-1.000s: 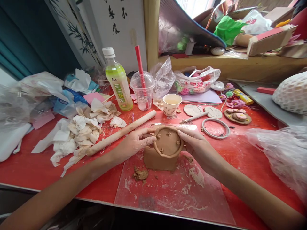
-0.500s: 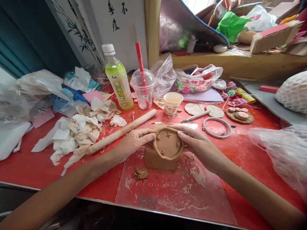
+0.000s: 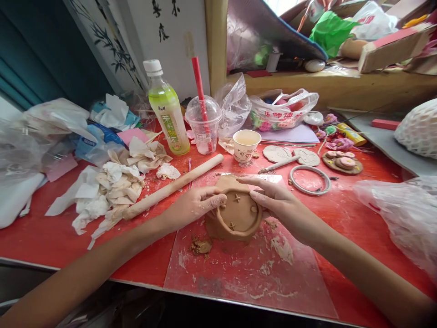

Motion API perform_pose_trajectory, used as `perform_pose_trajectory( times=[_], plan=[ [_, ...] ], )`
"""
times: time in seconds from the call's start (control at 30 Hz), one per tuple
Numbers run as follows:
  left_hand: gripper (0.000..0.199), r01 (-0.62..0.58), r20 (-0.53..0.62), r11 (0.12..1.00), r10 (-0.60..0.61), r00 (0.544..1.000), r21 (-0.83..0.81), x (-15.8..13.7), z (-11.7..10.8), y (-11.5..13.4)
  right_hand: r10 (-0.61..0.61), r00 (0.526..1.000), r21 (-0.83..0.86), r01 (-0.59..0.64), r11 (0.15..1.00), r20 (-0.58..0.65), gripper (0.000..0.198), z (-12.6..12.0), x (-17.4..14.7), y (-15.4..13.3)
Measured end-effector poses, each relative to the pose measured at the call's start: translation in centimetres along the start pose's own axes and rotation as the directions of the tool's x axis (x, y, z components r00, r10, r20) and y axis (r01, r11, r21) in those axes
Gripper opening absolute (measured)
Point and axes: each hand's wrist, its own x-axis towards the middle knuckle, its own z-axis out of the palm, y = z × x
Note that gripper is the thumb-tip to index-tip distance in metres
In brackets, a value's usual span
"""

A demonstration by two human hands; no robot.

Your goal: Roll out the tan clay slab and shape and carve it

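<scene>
Between my hands is a round brown clay dish (image 3: 241, 214) with a raised rim and small crosses and knobs on its inner face. My left hand (image 3: 204, 202) grips its left rim, thumb on top. On the right rim rests the thumb of my right hand (image 3: 273, 197), its index finger stretched out over the far side and the other fingers hidden beneath. A flat clay slab (image 3: 212, 231) shows under and around the dish. Crumbly clay scraps (image 3: 200, 246) lie just left of it on a clear plastic sheet (image 3: 239, 282).
A wooden rolling pin (image 3: 174, 187) lies to the left, beside crumpled tissues (image 3: 118, 187). Behind stand a paper cup (image 3: 246, 146), a plastic cup (image 3: 204, 125) and a drink bottle (image 3: 168, 118). A grey ring (image 3: 310, 180) and a clay-smeared tool (image 3: 280, 164) sit at right.
The dish has come down slightly toward the slab and lies flatter. My right index finger has lifted and stretched out from the rim.
</scene>
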Motion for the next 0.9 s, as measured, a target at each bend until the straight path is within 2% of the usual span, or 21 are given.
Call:
perform_pose_trajectory(
  times=[0.07,0.2,0.33,0.4,0.47,0.53,0.63,0.73,0.9],
  plan=[
    [0.035,0.004,0.019,0.999,-0.005,1.000,0.043,-0.2,0.1,0.1,-0.001,1.000,-0.055,0.002,0.998,0.016,0.040,-0.1,-0.1,-0.3],
    [0.030,0.010,0.081,0.998,-0.006,0.997,-0.056,-0.6,0.4,0.6,-0.017,0.997,-0.147,0.028,0.989,0.080,0.045,-0.3,-0.6,-0.8],
    [0.023,0.026,0.027,0.998,-0.024,0.999,-0.058,-1.1,0.7,1.3,0.040,0.996,-0.176,-0.025,0.984,0.080,0.050,-0.6,-0.8,-1.2],
    [0.023,0.053,-0.024,0.989,-0.057,0.998,-0.138,-1.3,0.9,1.6,0.076,0.996,-0.089,-0.071,0.993,0.052,0.050,-0.6,-0.6,-1.2],
    [0.023,0.056,-0.078,0.967,-0.077,0.994,-0.248,-1.6,1.0,1.9,0.056,0.997,0.063,-0.060,0.996,0.061,0.049,-0.4,-0.2,-1.1],
    [0.024,0.025,-0.143,0.939,-0.078,0.987,-0.342,-1.6,1.1,1.9,0.003,0.991,0.224,-0.034,0.974,0.136,0.050,0.0,0.2,-0.9],
    [0.029,-0.006,-0.202,0.907,-0.088,0.975,-0.420,-1.5,1.1,1.6,-0.010,0.964,0.392,-0.099,0.914,0.267,0.057,0.7,0.5,-0.6],
    [0.033,0.022,-0.195,0.901,-0.117,0.974,-0.432,-1.1,1.0,1.2,0.018,0.966,0.475,-0.144,0.868,0.259,0.056,0.9,0.4,-0.6],
    [0.038,-0.011,-0.146,0.911,-0.054,0.988,-0.412,-1.1,1.0,1.1,-0.038,0.981,0.439,-0.050,0.897,0.189,0.048,-0.2,0.1,-1.0]
  ],
)
